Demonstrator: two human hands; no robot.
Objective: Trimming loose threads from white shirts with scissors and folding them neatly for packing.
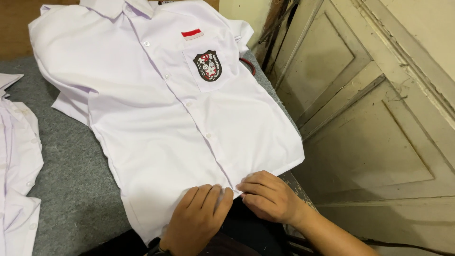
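Observation:
A white short-sleeved shirt lies buttoned and face up on a grey padded surface. Its chest pocket bears a dark shield badge, with a small red and white patch above it. My left hand rests flat on the shirt's bottom hem, fingers together. My right hand sits just beside it, its fingertips pinching the hem edge near the button placket. Both hands are at the near edge of the surface.
Another white garment lies at the left edge. A pale panelled wooden door stands close on the right. A dark red ring-shaped object peeks out from under the shirt's far right side.

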